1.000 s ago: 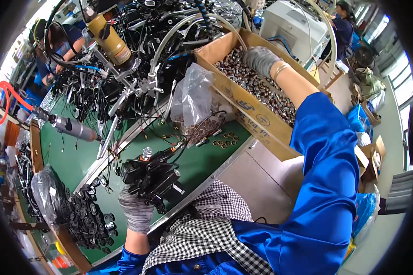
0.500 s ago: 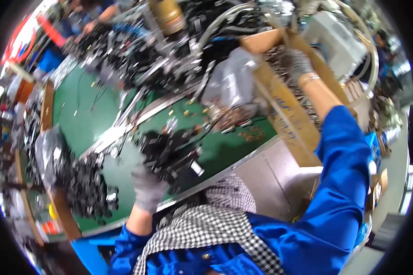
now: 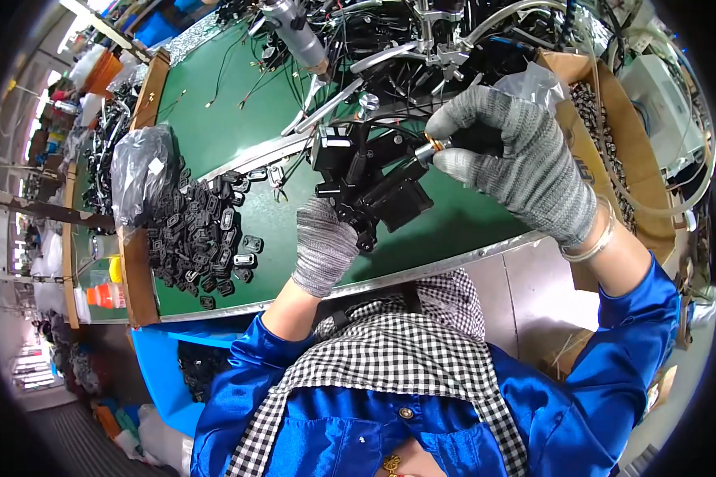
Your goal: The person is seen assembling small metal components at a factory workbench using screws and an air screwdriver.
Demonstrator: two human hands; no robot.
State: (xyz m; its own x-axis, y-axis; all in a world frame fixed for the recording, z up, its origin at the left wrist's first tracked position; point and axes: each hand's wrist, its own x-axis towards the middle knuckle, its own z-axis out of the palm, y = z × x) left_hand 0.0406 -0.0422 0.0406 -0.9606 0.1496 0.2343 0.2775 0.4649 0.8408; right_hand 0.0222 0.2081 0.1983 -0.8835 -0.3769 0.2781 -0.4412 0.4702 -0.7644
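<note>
In a grey knit glove, my left hand (image 3: pixel 323 248) is closed round the lower end of a black plastic assembly with cables (image 3: pixel 394 203), raised over the green bench top. My right hand (image 3: pixel 525 163), gloved alike, has thumb and forefinger closed at the end of the assembly's black cylindrical part. Between those fingertips shows a small metal fitting (image 3: pixel 435 144), silver and copper-coloured. How far it sits in the cylinder cannot be made out. To the left of my left hand lies a heap of small black plastic parts (image 3: pixel 203 230).
A cardboard box (image 3: pixel 640 131) of small metal pieces stands at the right. At the back, a grey cylindrical tool (image 3: pixel 294 40) hangs near metal clamps (image 3: pixel 445 56) and black cables. A grey plastic bag (image 3: pixel 142 171) sits by the bench's wooden side rail (image 3: pixel 141 278).
My right hand has come out of the cardboard box, leftward to the assembly, with the small fitting at its fingertips. My left hand has lifted the black assembly. The view has shifted.
</note>
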